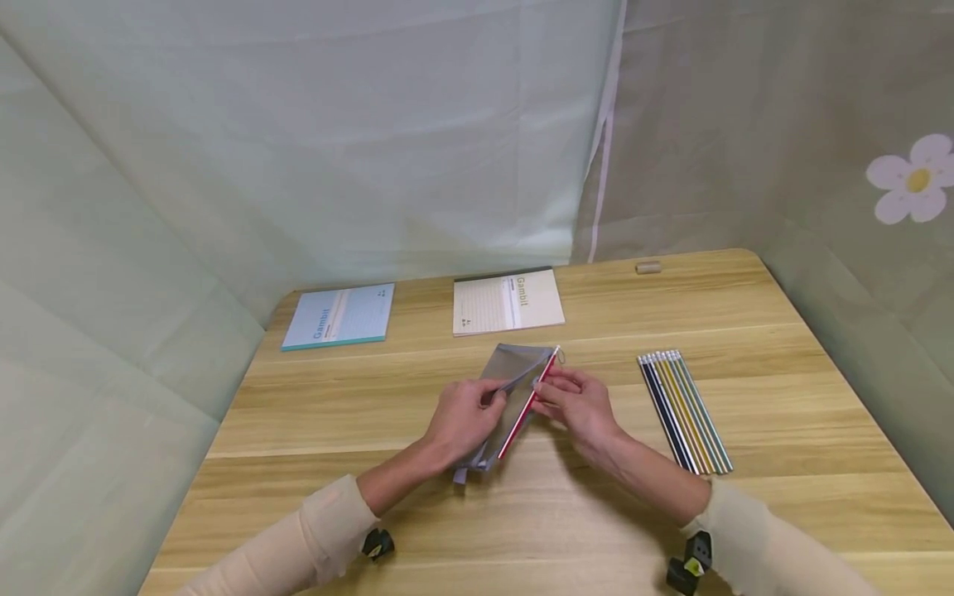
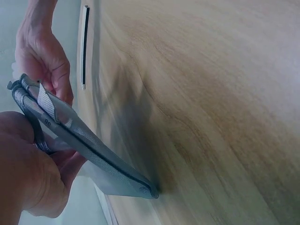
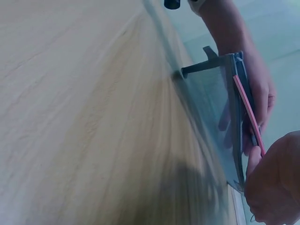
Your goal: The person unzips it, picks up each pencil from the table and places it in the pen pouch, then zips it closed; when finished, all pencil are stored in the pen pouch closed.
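A grey see-through mesh pouch (image 1: 514,364) with a zip is held tilted over the middle of the table. My left hand (image 1: 468,414) grips its left edge, thumb on top; in the left wrist view the left hand (image 2: 33,168) has fingers behind the pouch (image 2: 89,145). On the other side my right hand (image 1: 581,406) pinches a slim red-and-white striped pencil (image 1: 514,430) that runs along the pouch's zip edge. The right wrist view shows the pencil's (image 3: 246,101) far end free beside the zip, its near part running behind the right hand's (image 3: 274,183) thumb.
Several striped pencils (image 1: 681,414) lie side by side at the right. A blue notebook (image 1: 343,314) lies at the back left and a cream notebook (image 1: 507,302) behind the pouch. Near the back edge is a small brownish cylinder (image 1: 648,267). Fabric walls (image 1: 373,124) enclose the wooden table.
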Demonstrator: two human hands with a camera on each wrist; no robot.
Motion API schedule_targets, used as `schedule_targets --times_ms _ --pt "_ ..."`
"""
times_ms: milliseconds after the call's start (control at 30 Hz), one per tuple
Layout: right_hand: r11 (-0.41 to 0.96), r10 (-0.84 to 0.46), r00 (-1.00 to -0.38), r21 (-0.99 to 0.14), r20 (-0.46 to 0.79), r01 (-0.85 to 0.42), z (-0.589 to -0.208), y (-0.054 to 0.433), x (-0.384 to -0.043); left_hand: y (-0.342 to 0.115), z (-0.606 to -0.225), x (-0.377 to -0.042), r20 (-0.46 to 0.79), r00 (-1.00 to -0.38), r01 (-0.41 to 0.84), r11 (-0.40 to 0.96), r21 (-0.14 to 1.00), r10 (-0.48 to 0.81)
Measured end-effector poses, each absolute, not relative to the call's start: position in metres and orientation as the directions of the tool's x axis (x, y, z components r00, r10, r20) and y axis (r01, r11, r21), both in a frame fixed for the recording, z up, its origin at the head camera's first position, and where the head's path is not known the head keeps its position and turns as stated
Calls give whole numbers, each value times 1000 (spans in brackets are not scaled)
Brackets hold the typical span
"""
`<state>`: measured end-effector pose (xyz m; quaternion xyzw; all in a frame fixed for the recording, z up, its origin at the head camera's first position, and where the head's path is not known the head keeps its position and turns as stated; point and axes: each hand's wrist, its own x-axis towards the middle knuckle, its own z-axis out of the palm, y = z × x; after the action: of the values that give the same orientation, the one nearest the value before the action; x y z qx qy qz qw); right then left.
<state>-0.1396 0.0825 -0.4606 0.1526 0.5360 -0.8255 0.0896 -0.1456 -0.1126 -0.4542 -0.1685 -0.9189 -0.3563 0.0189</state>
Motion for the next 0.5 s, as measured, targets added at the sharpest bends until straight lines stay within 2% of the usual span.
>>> schedule_targets --times_ms 500 --pt "-387 31 -930 -863 -365 326 -465 73 -138 -113 -454 -145 144 -943 319 694 645 299"
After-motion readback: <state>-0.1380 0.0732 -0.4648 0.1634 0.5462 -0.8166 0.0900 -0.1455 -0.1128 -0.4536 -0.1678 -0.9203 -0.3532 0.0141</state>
